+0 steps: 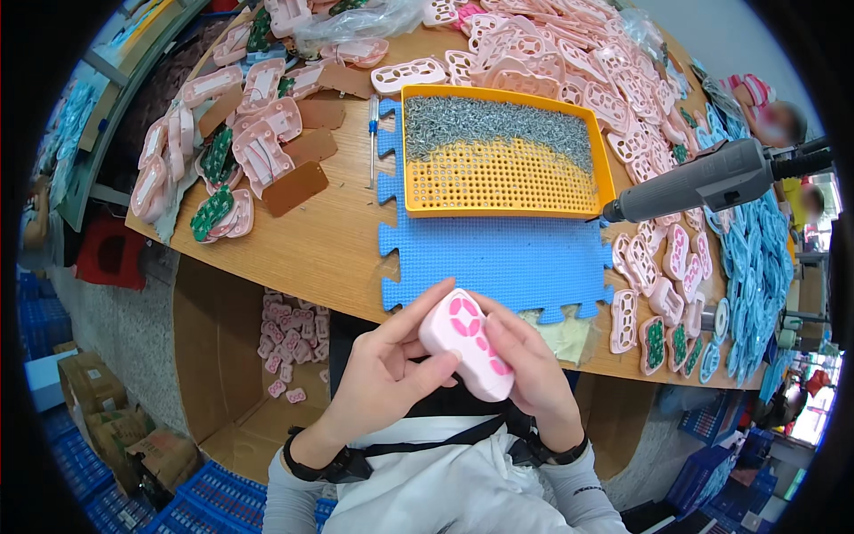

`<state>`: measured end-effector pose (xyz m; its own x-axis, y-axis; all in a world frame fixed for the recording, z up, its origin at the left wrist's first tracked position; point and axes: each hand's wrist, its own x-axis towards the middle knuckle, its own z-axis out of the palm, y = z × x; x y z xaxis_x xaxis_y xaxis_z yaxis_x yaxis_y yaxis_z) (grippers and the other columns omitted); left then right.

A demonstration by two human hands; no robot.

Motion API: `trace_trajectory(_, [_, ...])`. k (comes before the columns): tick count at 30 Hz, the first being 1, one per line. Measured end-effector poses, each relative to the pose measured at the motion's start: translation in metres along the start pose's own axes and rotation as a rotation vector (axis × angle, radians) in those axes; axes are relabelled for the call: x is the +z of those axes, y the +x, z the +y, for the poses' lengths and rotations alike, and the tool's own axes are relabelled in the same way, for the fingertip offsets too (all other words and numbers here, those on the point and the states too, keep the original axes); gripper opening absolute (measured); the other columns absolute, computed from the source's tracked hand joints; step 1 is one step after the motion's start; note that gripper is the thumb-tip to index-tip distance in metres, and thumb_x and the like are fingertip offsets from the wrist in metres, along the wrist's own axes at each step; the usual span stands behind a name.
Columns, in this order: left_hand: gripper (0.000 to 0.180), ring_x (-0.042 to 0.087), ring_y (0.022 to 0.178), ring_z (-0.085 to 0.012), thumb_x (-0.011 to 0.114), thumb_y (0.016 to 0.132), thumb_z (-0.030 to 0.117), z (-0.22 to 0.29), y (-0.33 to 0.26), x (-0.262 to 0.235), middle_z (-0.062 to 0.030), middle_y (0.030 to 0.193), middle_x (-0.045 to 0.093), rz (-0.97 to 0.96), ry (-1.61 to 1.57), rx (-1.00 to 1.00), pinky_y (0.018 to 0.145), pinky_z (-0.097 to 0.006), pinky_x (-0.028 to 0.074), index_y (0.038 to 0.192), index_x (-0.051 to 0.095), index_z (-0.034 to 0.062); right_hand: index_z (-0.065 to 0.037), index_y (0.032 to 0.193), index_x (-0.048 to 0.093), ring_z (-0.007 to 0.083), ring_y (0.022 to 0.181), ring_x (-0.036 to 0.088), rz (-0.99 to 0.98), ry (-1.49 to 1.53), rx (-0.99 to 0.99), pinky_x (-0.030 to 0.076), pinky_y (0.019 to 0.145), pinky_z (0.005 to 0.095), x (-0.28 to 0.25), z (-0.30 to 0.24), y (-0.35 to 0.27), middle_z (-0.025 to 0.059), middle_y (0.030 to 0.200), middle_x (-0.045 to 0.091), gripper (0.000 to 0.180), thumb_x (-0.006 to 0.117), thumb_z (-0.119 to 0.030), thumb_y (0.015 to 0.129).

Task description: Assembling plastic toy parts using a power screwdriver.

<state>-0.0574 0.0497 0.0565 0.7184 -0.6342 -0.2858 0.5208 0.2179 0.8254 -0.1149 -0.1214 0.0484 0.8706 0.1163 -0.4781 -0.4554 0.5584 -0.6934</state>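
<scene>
A pale pink plastic casing with deep pink buttons (476, 367) is held up in front of my body, just off the table's near edge. My left hand (384, 372) is closed round its left side, the thumb pressing on its lower left edge. From the other side, my right hand (534, 367) grips it, with the thumb resting on its face near the buttons. It is tilted, its upper end pointing to the left. The casing's underside and several fingertips are hidden behind it.
Beyond my hands lies a blue foam mat (498, 258) bearing a yellow screw tray (612, 198). A grey electric screwdriver (694, 182) hangs at the right. Pink shells (520, 53), green circuit boards (213, 214) and blue parts (752, 267) crowd the table. A cardboard box (209, 356) stands below left.
</scene>
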Motion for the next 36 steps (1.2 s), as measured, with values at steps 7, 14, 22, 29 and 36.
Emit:
trace_trajectory(7, [0.066,0.054,0.107,-0.0179,0.061,0.081,-0.006,-0.002,0.002,0.002,-0.0149,0.122,0.049,-0.031,0.018,0.073,0.08,-0.026,0.053,0.139,0.029,-0.0023,0.0,0.138,0.033,0.0126,0.113,0.051,-0.057,0.127,0.042,0.041,0.094,0.0252,0.0,0.004,0.004,0.0094,0.127,0.05,0.046,0.039,-0.025,0.099])
trace_trajectory(14, [0.061,0.06,0.099,-0.0187,0.062,0.081,-0.003,-0.005,0.0,0.0,-0.0157,0.117,0.053,0.041,0.056,0.088,0.08,-0.026,0.053,0.136,0.036,-0.0036,0.001,0.138,0.033,0.0131,0.116,0.049,-0.026,0.053,0.023,0.04,0.096,0.0256,0.003,0.006,0.006,0.01,0.128,0.049,0.047,0.04,-0.025,0.099])
trace_trajectory(22, [0.049,0.061,0.096,-0.0171,0.057,0.086,0.004,-0.001,0.001,-0.011,-0.0162,0.113,0.058,0.017,0.037,0.044,0.081,-0.028,0.053,0.132,0.042,-0.004,0.002,0.138,0.034,0.0123,0.117,0.046,-0.05,-0.041,0.023,0.036,0.098,0.0247,0.0,0.007,0.004,0.0101,0.129,0.048,0.047,0.039,-0.025,0.099])
trace_trajectory(29, [0.044,0.061,0.097,-0.0187,0.054,0.09,0.011,-0.006,0.005,-0.015,-0.0159,0.107,0.061,0.041,-0.06,0.017,0.084,-0.032,0.053,0.13,0.045,-0.0034,-0.004,0.143,0.021,0.0197,0.097,0.06,-0.332,0.206,0.121,0.052,0.077,0.0293,-0.012,0.003,0.003,0.0121,0.12,0.053,0.058,0.047,-0.025,0.096])
trace_trajectory(36, [0.039,0.064,0.091,-0.0178,0.053,0.084,0.0,-0.001,-0.006,-0.012,-0.0146,0.1,0.064,0.055,0.225,0.255,0.084,-0.032,0.053,0.123,0.053,-0.0056,-0.002,0.141,0.022,0.0308,0.091,0.064,-0.231,0.182,0.081,0.055,0.082,0.0375,-0.01,0.002,-0.008,0.0187,0.114,0.054,0.076,0.068,-0.012,0.082])
